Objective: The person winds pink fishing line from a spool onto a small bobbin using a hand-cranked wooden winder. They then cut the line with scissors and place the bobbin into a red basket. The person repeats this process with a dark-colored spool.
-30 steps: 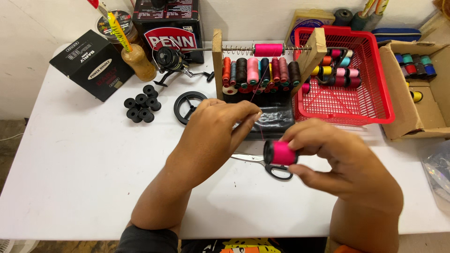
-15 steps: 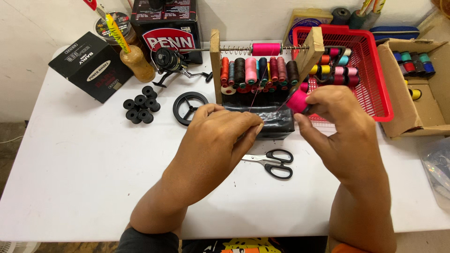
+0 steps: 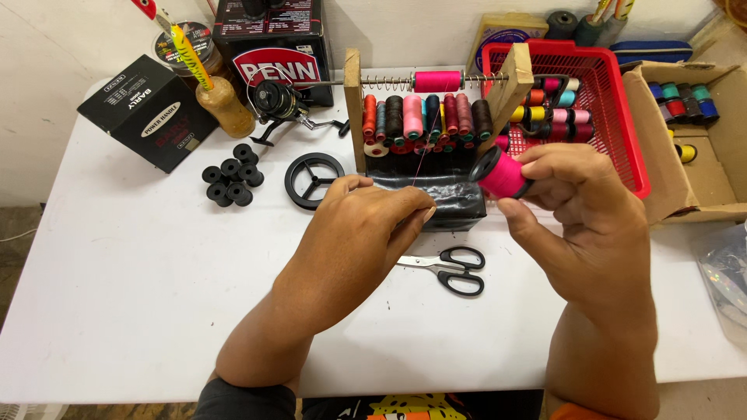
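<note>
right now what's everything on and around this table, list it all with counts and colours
pink spool: one, bright pink with black ends, in the right hand
thread: one thin pink strand, from the rack down to the left fingers
scissors: one pair, black handles, on the table between the hands
rack: one, wooden, many mixed-colour spools in a row
basket: one, red, more spools inside
cardboard box: one, brown, far right
black bobbins: about seven, clustered at left
black ring: one, spoked
fishing reel: one, black
black box: one, far left
table: one, white
left hand: pinching thread
right hand: holding spool
</note>
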